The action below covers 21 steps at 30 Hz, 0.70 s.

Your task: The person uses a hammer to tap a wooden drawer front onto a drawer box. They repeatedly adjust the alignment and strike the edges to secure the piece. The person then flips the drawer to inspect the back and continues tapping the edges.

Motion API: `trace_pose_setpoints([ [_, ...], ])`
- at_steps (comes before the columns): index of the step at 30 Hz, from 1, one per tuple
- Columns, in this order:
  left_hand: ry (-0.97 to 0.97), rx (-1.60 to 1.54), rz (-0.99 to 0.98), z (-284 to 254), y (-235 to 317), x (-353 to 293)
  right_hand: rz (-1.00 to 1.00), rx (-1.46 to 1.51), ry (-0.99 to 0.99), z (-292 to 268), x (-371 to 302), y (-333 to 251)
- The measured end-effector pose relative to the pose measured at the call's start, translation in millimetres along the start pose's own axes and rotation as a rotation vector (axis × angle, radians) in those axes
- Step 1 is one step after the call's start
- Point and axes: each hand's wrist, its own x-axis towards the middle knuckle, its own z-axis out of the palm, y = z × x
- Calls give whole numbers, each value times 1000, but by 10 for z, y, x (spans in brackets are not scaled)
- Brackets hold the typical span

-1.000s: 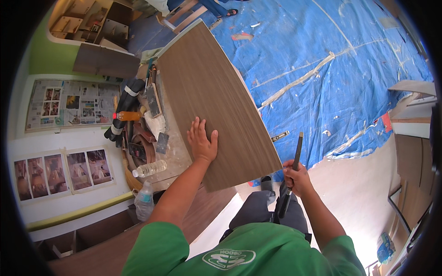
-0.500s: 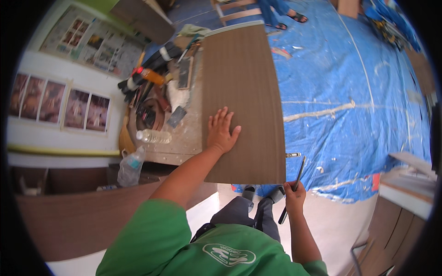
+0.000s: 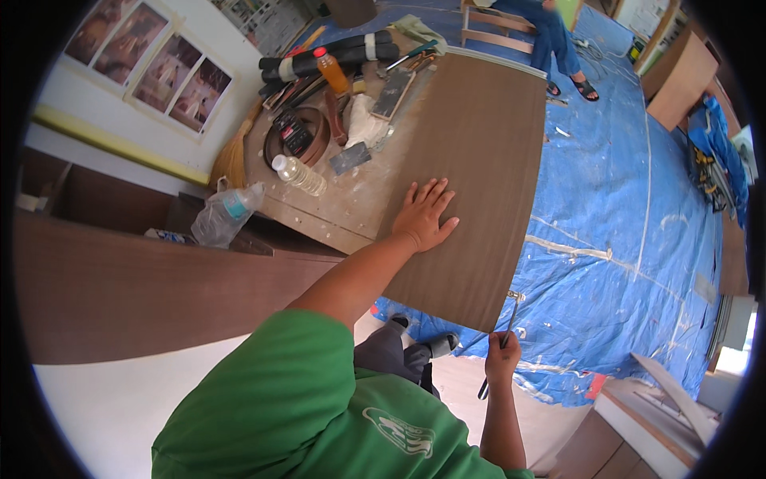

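A long brown wood-grain panel lies on the workbench, its near end sticking out past the bench edge. My left hand rests flat on top of it, fingers spread. Beside the panel's near right corner, my right hand is closed round a slim dark hand tool; its exact kind is unclear. The tool's tip points away from me and overlaps, or touches, a small metal fitting at the panel's right edge. Part of the tool's length is hidden by my fingers.
On the bench are a clear plastic bottle, an orange-filled bottle, black rolls and rolled edging strip. A blue tarp covers the floor. Someone's legs show near a wooden chair at the back.
My view has turned, so the panel and bench appear slanted. My right hand's tool has shifted so its tip meets the metal fitting in view. My left hand stays flat on the panel.
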Motion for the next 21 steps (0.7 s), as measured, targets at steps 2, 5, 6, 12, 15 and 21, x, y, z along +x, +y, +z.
trace_pose_setpoints([
  [2,-3,-2,-2,9,-5,-3,-24,-10,-1,-12,10,35],
  [5,-4,-6,-4,39,-40,-20,43,106,24,12,-14,83],
  [6,-7,-9,-5,57,-53,-20,133,211,0,-8,-25,71],
  [12,-62,-16,-21,-21,-38,-19,294,565,-45,-63,-60,59],
  [15,-75,0,-25,-29,-39,-15,292,486,-62,-77,-39,-93],
  [21,-96,13,-33,-18,-28,4,254,318,-52,-43,57,149],
])
